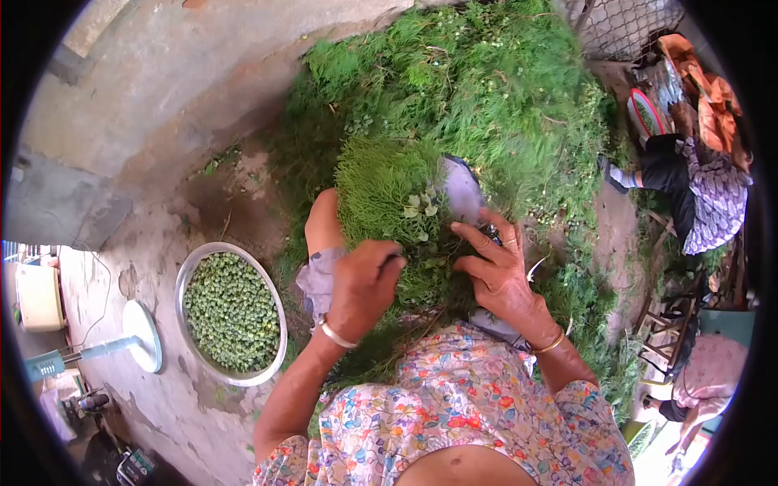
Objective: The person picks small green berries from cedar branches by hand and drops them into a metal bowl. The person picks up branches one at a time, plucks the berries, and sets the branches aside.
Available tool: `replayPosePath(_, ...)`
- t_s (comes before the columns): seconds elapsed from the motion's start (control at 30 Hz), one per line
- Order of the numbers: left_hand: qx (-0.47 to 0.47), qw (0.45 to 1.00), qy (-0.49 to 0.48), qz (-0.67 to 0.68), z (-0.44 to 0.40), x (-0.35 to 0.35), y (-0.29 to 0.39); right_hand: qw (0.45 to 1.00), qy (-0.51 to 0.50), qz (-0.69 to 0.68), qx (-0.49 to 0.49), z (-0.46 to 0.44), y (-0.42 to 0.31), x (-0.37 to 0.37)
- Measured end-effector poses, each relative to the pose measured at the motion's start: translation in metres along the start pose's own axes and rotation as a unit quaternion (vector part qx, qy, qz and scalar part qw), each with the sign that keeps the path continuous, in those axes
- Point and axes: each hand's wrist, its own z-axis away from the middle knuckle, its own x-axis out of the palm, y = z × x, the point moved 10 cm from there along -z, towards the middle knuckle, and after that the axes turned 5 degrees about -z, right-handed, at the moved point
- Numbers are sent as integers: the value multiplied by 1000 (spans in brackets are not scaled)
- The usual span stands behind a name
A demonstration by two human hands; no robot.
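A leafy green branch (385, 190) with flat, feathery sprays lies across my lap, with a few pale seed cones (420, 207) near its right side. My left hand (369, 279) is over the lower left of the branch, its fingers curled together; whatever they hold is too small to make out. On the right of the branch, my right hand (494, 263) has its fingers spread, the fingertips close to the foliage, and nothing shows between them. A ring and a bangle are on that side.
A metal basin (281, 324) of green cones stands at the left, beside a fan base (144, 336). Cut greenery (486, 89) is heaped ahead against a wall (194, 73). Two other people (717, 198) sit at the right, one near a red-rimmed basin (658, 121).
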Motion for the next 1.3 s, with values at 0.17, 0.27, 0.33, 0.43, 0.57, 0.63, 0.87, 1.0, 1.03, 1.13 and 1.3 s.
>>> replayPosePath(0.17,-11,998,-66,16,11,48,-8,999,-19,27,-12,-1,-4,2)
replayPosePath(0.27,11,996,-65,-59,10,53,-3,999,-28,16,-9,-3,-2,2)
replayPosePath(0.33,18,992,-98,-78,10,60,-4,999,-2,-31,16,-3,4,1)
replayPosePath(0.43,13,1000,-20,20,7,46,-4,993,25,-96,64,-9,8,-6)
replayPosePath(0.57,-9,998,18,53,-4,27,6,996,34,-43,75,-11,9,-5)
replayPosePath(0.63,-55,993,-25,103,-9,29,7,994,32,-55,89,-13,11,-4)
replayPosePath(0.87,-114,980,10,163,-17,31,-5,963,102,-230,100,-15,28,-3)
replayPosePath(1.0,-302,847,-44,435,-8,61,-29,930,89,-312,171,-14,39,4)
replayPosePath(1.03,-318,816,-49,481,-8,67,-31,914,88,-350,188,-15,43,5)
replayPosePath(1.13,-312,760,-90,562,-15,80,-28,886,82,-405,209,-13,54,8)
replayPosePath(1.3,-301,730,-135,598,-18,94,-24,824,76,-505,245,-8,65,16)
